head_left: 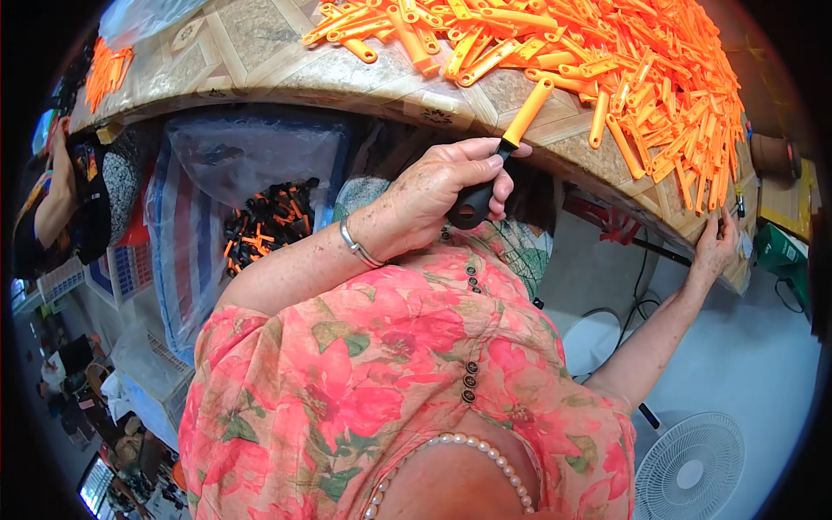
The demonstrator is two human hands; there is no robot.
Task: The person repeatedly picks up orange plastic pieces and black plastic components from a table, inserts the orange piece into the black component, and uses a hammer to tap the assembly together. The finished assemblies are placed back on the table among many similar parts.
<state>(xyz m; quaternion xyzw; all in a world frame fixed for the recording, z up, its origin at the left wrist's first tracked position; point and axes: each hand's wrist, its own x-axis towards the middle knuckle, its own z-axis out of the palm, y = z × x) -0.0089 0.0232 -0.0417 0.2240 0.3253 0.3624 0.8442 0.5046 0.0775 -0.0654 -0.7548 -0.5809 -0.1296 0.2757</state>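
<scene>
My left hand (pixel 438 186) is closed around a handle (pixel 529 113) with an orange end and a black grip. The orange end, with a hole at its tip, points away from me over the table's edge. The black grip, which also has a hole, hangs below my fingers. My right hand (pixel 718 247) is at the right corner of the table (pixel 364 91), its fingers stretched toward the edge and apparently holding nothing. Close beyond its fingertips is a large heap of orange plastic handles (pixel 667 95), spread over the far right of the table.
A lined bin (pixel 173 217) holding several black-and-orange handles (pixel 273 221) stands below the table at left. Another person's arm (pixel 56 199) is at the far left, near more orange pieces (pixel 108 74). A white fan (pixel 689 472) and a green box (pixel 780 260) are on the right.
</scene>
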